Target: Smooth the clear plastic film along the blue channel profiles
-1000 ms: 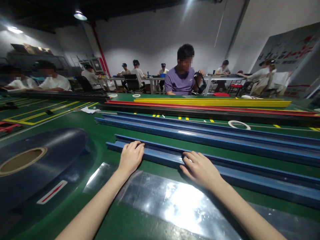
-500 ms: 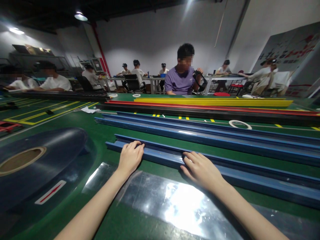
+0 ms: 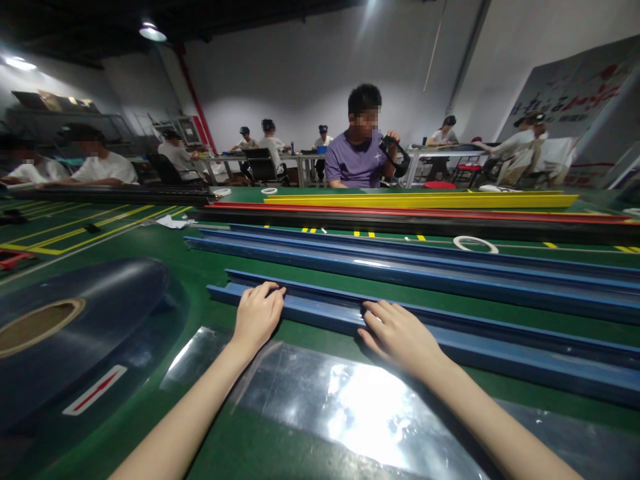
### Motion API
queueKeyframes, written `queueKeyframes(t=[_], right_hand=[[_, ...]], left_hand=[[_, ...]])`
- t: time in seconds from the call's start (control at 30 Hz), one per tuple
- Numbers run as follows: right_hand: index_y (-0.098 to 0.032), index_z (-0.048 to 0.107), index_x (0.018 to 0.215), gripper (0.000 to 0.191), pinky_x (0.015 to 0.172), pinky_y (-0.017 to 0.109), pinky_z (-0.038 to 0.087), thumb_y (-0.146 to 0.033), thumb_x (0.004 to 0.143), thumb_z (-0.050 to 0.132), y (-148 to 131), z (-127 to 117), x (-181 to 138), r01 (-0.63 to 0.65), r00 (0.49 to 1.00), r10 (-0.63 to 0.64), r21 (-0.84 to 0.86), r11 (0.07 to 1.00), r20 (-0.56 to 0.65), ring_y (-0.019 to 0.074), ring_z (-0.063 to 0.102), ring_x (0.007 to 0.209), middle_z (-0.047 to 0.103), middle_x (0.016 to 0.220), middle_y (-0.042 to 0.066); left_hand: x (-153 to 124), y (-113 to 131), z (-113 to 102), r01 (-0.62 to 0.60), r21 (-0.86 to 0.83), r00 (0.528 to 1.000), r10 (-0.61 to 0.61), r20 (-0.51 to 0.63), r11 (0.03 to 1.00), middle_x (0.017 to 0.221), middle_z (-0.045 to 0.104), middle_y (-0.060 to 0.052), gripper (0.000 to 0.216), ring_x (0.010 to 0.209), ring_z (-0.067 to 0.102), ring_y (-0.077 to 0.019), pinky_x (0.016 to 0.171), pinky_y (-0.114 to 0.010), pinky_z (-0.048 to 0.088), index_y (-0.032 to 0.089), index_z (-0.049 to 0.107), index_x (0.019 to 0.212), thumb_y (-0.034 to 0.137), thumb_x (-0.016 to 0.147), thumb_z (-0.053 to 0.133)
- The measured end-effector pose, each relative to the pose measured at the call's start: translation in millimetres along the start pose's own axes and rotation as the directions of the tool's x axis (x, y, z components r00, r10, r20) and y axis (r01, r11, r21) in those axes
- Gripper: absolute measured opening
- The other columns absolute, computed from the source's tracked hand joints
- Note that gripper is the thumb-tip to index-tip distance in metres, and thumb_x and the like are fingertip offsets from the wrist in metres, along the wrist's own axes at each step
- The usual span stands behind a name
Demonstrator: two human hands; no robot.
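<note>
Nearest me on the green table lies a long blue channel profile (image 3: 320,313), running from the middle to the right edge. My left hand (image 3: 259,310) grips its near wall close to the left end, fingers bent over into the channel. Farther right, my right hand (image 3: 397,333) holds the same wall, with the thumb on the outer side and the fingertips inside. A strip of clear plastic film (image 3: 300,383) lies flat below my forearms and reflects a bright light. Behind are more blue channel profiles (image 3: 300,250), apart from the one I hold.
A big roll of clear film (image 3: 115,313) with a cardboard core lies at left. Beyond the blue profiles are black and red profiles (image 3: 350,217), yellow ones (image 3: 420,199) and a white ring (image 3: 475,245). A person in purple (image 3: 353,160) sits across the table; several others sit farther back.
The whole view has shifted slightly, so things appear a little farther left. Both my hands keep the same hold on the blue channel profile.
</note>
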State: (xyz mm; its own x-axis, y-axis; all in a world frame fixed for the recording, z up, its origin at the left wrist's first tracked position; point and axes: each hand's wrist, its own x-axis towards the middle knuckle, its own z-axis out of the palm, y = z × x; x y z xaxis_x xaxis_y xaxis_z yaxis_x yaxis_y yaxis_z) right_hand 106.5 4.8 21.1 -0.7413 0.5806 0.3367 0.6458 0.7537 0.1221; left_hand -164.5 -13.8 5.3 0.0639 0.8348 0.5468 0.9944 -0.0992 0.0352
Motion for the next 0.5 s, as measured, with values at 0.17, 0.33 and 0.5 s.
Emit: queueKeyframes(t=[0.17,0.33,0.5], right_hand=[[-0.018,0.054,0.079,0.029,0.070,0.033,0.041,-0.031,0.086,0.030,-1.1,-0.2,0.4,-0.010,1.000,0.011,-0.015,1.000,0.018,0.0196,0.052,0.085,0.058,0.095,0.010],[-0.017,0.054,0.080,0.029,0.070,0.033,0.041,-0.031,0.087,0.030,-1.0,0.1,0.1,-0.008,1.000,0.008,-0.017,1.000,0.015,0.0195,0.052,0.085,0.057,0.097,0.010],[-0.017,0.054,0.080,0.028,0.071,0.033,0.041,-0.032,0.086,0.030,-1.3,-0.8,0.1,-0.013,1.000,0.013,-0.015,1.000,0.014,0.0194,0.052,0.086,0.057,0.097,0.010]], left_hand=[[0.0,0.5,-0.3,-0.002,0.007,1.000,0.002,-0.002,1.000,0.095,0.062,-0.005,0.038,0.089,0.055,-0.0178,0.076,-0.033,0.036,0.019,0.061,0.094,0.024,0.086,0.024],[0.7,1.5,0.1,0.020,0.025,1.000,-0.019,-0.014,0.999,0.097,0.061,-0.007,0.037,0.091,0.055,-0.0188,0.077,-0.033,0.036,0.016,0.058,0.097,0.025,0.086,0.024],[0.3,0.5,1.1,0.024,0.044,0.999,-0.022,-0.033,0.999,0.097,0.061,-0.007,0.037,0.092,0.054,-0.0191,0.078,-0.033,0.036,0.016,0.059,0.096,0.026,0.086,0.024]])
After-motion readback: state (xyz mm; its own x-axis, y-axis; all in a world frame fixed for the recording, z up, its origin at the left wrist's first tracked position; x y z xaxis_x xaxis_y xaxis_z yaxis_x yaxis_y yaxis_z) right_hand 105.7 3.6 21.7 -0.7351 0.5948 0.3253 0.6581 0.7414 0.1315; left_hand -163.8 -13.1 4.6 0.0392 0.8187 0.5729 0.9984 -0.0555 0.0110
